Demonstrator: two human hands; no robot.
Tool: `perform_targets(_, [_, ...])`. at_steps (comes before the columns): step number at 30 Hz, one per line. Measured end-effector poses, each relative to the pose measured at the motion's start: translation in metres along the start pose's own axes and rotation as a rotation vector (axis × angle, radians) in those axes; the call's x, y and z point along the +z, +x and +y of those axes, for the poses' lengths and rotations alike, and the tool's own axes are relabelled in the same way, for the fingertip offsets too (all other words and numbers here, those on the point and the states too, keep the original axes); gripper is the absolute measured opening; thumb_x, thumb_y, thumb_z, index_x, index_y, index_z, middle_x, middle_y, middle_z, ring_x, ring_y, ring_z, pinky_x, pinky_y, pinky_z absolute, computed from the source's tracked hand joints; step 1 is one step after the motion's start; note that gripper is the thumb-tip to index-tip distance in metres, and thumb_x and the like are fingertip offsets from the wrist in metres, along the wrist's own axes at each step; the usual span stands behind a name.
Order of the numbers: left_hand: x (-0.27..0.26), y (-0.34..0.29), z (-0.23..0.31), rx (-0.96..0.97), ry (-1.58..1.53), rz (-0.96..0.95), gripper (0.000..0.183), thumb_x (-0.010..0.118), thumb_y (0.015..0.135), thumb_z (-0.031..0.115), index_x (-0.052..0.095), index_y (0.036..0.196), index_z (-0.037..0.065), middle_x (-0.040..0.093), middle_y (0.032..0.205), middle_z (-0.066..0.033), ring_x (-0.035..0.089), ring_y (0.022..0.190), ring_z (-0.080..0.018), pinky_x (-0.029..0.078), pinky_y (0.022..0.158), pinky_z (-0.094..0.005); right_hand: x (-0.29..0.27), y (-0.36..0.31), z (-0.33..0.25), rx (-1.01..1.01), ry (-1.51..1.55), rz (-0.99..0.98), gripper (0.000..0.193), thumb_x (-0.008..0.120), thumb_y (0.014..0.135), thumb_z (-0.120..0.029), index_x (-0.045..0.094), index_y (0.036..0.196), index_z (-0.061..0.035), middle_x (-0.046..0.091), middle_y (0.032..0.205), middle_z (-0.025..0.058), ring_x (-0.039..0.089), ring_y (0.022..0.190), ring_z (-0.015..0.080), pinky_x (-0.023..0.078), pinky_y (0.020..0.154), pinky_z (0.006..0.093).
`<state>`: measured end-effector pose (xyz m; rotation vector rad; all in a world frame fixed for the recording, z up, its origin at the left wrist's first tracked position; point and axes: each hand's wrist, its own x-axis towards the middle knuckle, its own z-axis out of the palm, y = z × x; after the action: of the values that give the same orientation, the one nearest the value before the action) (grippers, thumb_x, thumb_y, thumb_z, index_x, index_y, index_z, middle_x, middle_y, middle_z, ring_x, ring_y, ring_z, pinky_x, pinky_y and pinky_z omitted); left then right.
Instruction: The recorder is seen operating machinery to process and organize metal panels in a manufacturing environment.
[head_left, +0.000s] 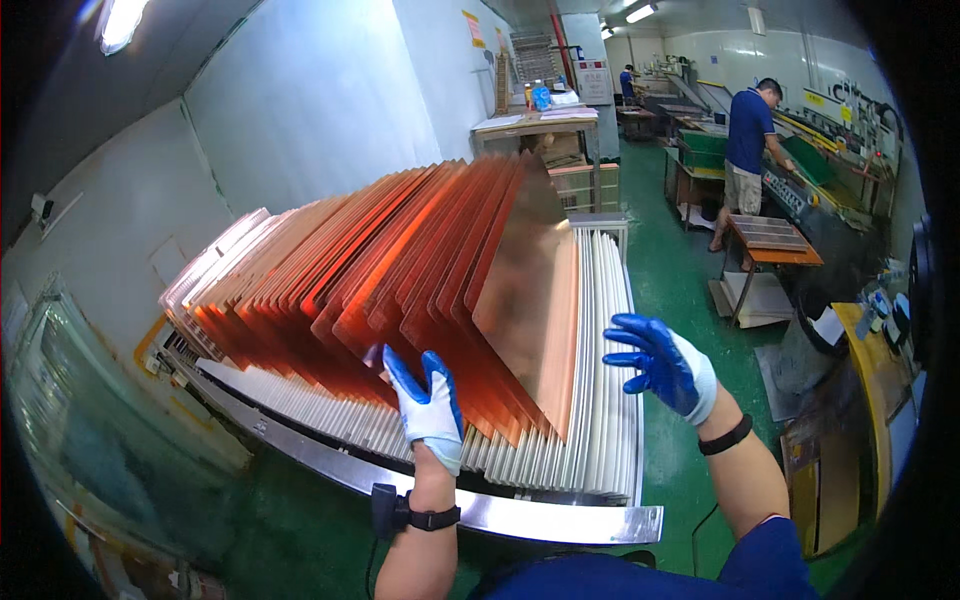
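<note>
Many copper-coloured sheets (525, 290) stand on edge, close together, in a long slotted rack (605, 400) with white dividers. The nearest sheet on the right shows its broad shiny face. My left hand (430, 400), in a blue and white glove, is at the lower front corners of the sheets, thumb and finger apart. Whether its fingertips touch a sheet I cannot tell. To the right of the rack, my right hand (660, 365), gloved the same way, is raised with its fingers spread and nothing in them.
A bright metal rail (560, 522) runs along the rack's near side. Behind it stands a table (535, 124) with bottles and papers. At right, a person (750, 140) works beside a machine, near a small orange-topped cart (790, 255). A yellow-edged bench (870, 375) is closer.
</note>
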<state>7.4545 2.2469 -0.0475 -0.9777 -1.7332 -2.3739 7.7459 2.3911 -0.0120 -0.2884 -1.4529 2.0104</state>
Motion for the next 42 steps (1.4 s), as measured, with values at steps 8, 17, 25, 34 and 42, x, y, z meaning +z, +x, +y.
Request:
perform_targets(8, [0.043,-0.023,0.034,0.08,0.225,-0.147,0.1,0.083,0.065,0.018,0.028,0.146,-0.002,0.047,0.131,-0.0197,0.05,0.12,-0.0328,0.041,0.104,-0.0436,0.022,0.078,-0.007,-0.284,-0.285,0.072,0.051,0.049,0.104,-0.035,0.044,0.144,-0.0026,0.057,0.135,0.0103,0.056,0.121,0.0209,0.045,0.103,0.0344])
perform_targets(17, [0.106,-0.003,0.029,0.023,0.117,-0.111,0.074,0.075,0.082,0.011,0.037,0.144,0.0,0.048,0.135,-0.0175,0.048,0.127,-0.0279,0.038,0.107,-0.0383,0.073,0.224,-0.038,-1.001,-1.409,-0.033,0.035,0.047,0.097,-0.02,0.057,0.128,-0.0075,0.055,0.131,0.017,0.044,0.13,0.0394,0.031,0.112,0.0479])
perform_targets(25, [0.096,0.005,0.023,-0.058,0.159,-0.233,0.062,0.076,0.085,0.025,0.05,0.134,-0.002,0.056,0.116,-0.0193,0.06,0.106,-0.0313,0.048,0.092,-0.0396,0.069,0.259,-0.027,-1.353,-1.488,-0.104,0.014,0.055,0.095,-0.014,0.062,0.086,-0.0047,0.059,0.065,0.0064,0.057,0.065,0.0301,0.046,0.066,0.0408])
perform_targets(34, [0.013,-0.017,0.105,0.197,0.182,-0.339,0.053,0.082,0.078,0.01,0.063,0.127,0.004,0.067,0.106,-0.0143,0.067,0.095,-0.0214,0.052,0.086,-0.0313,0.134,0.169,-0.07,-1.306,-1.246,-0.007,0.007,0.057,0.075,-0.009,0.057,0.075,-0.0018,0.051,0.065,0.0113,0.05,0.057,0.0345,0.042,0.059,0.0427])
perform_targets(42, [-0.062,-0.045,0.124,-0.218,-0.172,-0.192,0.02,0.068,0.082,-0.01,0.067,0.101,-0.007,0.07,0.088,-0.0106,0.069,0.082,-0.0195,0.056,0.07,-0.0297,0.208,0.106,-0.058,-1.265,-1.331,-0.041,0.024,0.072,0.075,-0.012,0.057,0.056,-0.0116,0.046,0.052,0.0053,0.046,0.047,0.0259,0.034,0.052,0.0394])
